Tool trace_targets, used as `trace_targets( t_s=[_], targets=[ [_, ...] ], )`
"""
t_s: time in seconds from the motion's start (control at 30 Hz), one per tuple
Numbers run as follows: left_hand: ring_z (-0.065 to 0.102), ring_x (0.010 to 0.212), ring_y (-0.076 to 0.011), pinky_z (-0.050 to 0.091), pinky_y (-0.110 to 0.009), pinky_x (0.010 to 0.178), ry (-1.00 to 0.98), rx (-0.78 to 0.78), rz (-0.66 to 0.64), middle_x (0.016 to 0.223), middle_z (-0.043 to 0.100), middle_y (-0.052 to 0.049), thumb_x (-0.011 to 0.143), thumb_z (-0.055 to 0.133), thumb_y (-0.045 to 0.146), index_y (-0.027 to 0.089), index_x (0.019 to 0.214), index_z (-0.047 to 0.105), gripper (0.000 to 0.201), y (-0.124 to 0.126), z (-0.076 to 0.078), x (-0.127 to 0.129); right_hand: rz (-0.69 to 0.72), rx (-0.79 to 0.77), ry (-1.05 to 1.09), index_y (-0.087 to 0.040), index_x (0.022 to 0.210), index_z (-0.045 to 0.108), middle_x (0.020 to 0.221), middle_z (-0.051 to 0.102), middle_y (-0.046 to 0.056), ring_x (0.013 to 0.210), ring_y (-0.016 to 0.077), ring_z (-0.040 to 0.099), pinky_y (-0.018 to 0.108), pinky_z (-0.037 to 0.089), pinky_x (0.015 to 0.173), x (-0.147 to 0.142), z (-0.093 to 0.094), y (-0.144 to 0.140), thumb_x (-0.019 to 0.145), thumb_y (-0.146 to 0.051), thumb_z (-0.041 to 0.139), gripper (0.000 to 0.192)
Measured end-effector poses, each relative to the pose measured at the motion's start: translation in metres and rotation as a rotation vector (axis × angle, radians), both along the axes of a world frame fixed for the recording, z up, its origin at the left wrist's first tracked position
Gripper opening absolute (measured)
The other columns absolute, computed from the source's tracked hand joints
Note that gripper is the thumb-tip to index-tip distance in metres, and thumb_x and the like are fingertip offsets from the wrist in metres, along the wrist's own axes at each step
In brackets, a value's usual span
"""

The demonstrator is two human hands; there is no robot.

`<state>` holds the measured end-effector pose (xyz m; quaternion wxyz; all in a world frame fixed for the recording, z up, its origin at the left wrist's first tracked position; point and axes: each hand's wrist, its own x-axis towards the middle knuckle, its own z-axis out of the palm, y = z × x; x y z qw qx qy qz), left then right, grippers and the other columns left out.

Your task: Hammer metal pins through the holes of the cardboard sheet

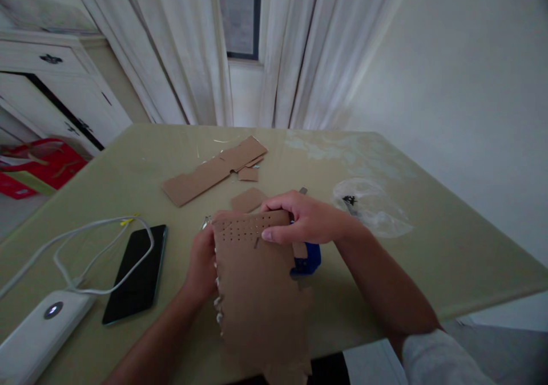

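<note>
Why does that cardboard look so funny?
The cardboard, held in the left hand and right hand, has rows of small holes near its top and ragged, torn edges. Cut scraps lie on the table.

Table [428,248] with phone [137,272], cardboard scraps [214,171]

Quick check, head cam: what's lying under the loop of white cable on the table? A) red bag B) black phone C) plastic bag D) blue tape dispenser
B: the black phone lies flat on the table with the white cable looping across its top end, left of the left hand.
</note>
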<state>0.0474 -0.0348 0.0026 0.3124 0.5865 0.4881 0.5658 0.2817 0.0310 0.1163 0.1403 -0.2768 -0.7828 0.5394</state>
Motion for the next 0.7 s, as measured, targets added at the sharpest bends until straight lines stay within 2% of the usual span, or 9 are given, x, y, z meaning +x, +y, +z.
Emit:
trace_targets(
  t_s=[0.1, 0.17, 0.2, 0.3, 0.37, 0.47, 0.7],
  targets=[
    [0.067, 0.076, -0.0176, 0.054, -0.029, 0.068, -0.153, -0.038, 0.153, 0.096, 0.078, -0.006, 0.101, 0.069, 0.049, 0.022, 0.105, 0.080, 0.030, 0.008, 0.007, -0.004, -0.031, 0.001, -0.013, -0.016, 0.094, 0.068, 0.077, 0.056, -0.004, 0.067, 0.0111, 0.047, 0.024, 0.033, 0.058, 0.003, 0.000, 0.004, 0.090, -0.050, 0.079, 0.036],
    [0.067, 0.081, -0.0164, 0.053, -0.029, 0.072, -0.209, 0.081, 0.261, 0.099, 0.077, -0.006, 0.108, 0.063, 0.046, 0.023, 0.110, 0.079, 0.028, 0.008, 0.010, -0.008, -0.043, 0.012, -0.039, -0.016, 0.095, 0.069, 0.078, 0.058, -0.003, 0.069, 0.0118, 0.049, 0.024, 0.033, 0.058, 0.003, -0.002, 0.006, 0.090, -0.050, 0.079, 0.036],
    [0.067, 0.085, -0.0166, 0.053, -0.029, 0.075, -0.187, 0.182, 0.272, 0.101, 0.076, -0.005, 0.108, 0.064, 0.043, 0.024, 0.110, 0.079, 0.025, 0.006, 0.011, -0.009, -0.044, 0.013, -0.048, -0.016, 0.095, 0.069, 0.078, 0.059, -0.003, 0.069, 0.0119, 0.049, 0.024, 0.034, 0.058, 0.003, -0.003, 0.007, 0.090, -0.049, 0.079, 0.035],
    [0.068, 0.095, -0.0186, 0.052, -0.033, 0.083, 0.067, 0.474, 0.177, 0.103, 0.074, -0.004, 0.102, 0.076, 0.036, 0.026, 0.111, 0.081, 0.014, -0.003, 0.017, -0.012, -0.042, 0.002, -0.064, -0.016, 0.094, 0.069, 0.076, 0.057, -0.004, 0.067, 0.0112, 0.048, 0.023, 0.033, 0.057, 0.000, -0.007, 0.008, 0.090, -0.046, 0.077, 0.031],
    [0.068, 0.093, -0.0186, 0.052, -0.034, 0.084, 0.269, 0.580, 0.094, 0.102, 0.075, -0.003, 0.095, 0.085, 0.031, 0.026, 0.112, 0.081, 0.018, -0.006, 0.022, -0.011, -0.050, 0.006, -0.076, -0.016, 0.094, 0.068, 0.075, 0.055, -0.005, 0.066, 0.0107, 0.046, 0.023, 0.033, 0.056, -0.002, -0.009, 0.007, 0.089, -0.043, 0.076, 0.028],
    [0.069, 0.087, -0.0170, 0.052, -0.034, 0.081, 0.398, 0.649, 0.038, 0.097, 0.077, -0.001, 0.092, 0.088, 0.022, 0.026, 0.109, 0.080, 0.018, -0.006, 0.027, -0.008, -0.060, 0.020, -0.086, -0.016, 0.095, 0.069, 0.075, 0.055, -0.005, 0.067, 0.0107, 0.046, 0.022, 0.032, 0.056, -0.005, -0.009, 0.004, 0.089, -0.041, 0.075, 0.027],
    [0.071, 0.087, -0.0176, 0.056, -0.034, 0.079, 0.363, 0.648, -0.029, 0.095, 0.080, -0.002, 0.095, 0.081, 0.011, 0.025, 0.103, 0.080, 0.016, -0.006, 0.021, -0.001, -0.064, 0.110, -0.166, -0.017, 0.093, 0.069, 0.074, 0.056, -0.006, 0.068, 0.0111, 0.048, 0.023, 0.034, 0.059, -0.011, -0.004, -0.004, 0.085, -0.031, 0.075, 0.017]
  ],
)
